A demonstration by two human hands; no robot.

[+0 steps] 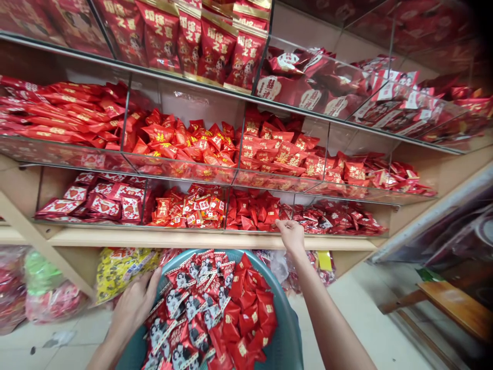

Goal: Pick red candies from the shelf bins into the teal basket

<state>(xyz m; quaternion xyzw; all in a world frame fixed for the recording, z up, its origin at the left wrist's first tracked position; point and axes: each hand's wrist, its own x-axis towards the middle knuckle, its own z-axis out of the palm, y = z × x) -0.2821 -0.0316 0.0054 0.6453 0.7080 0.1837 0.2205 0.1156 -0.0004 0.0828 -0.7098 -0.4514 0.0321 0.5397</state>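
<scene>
A teal plastic basin [290,313] holds two kinds of small wrapped packets side by side. On its left are red packets with black-and-white figures [192,308]; on its right lie plain red packets with gold marks [246,313]. My left hand [136,300] grips the basin's left rim, its thumb showing and its other fingers mostly hidden. Up at the lowest shelf's front edge, my right hand [291,235] is closed in a pinch. Its fingertips are beside the red packets [258,208] in a shelf compartment; what they hold, if anything, is unclear.
Clear dividers split the shelves into compartments of red packets, such as the twisted ones [192,141] on the middle shelf. Below the wooden shelf edge [154,239] sits a yellow bag [123,272]. A wooden stool [454,308] stands at the right on the tiled floor.
</scene>
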